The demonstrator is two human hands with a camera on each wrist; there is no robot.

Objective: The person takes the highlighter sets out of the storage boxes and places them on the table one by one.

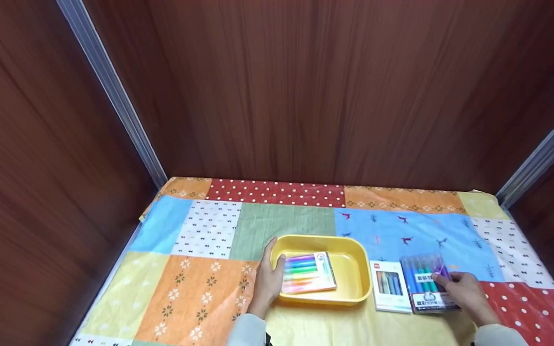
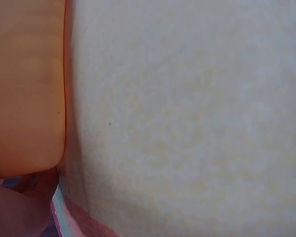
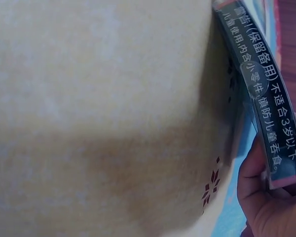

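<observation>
My left hand grips the left wall of a yellow plastic basket, thumb over the rim. In the left wrist view the basket's side shows large, with part of the hand below. A clear pack of rainbow-coloured pens lies inside the basket, on its left. To the right, my right hand holds the right side of a clear pack of markers, blue, green and purple. The right wrist view shows that pack's black printed edge raised and tilted, the hand around its lower end.
A white box of pens with a window lies between the basket and the marker pack. A patchwork tablecloth covers the table. Brown wood-grain panels stand behind and at both sides, with metal corner strips.
</observation>
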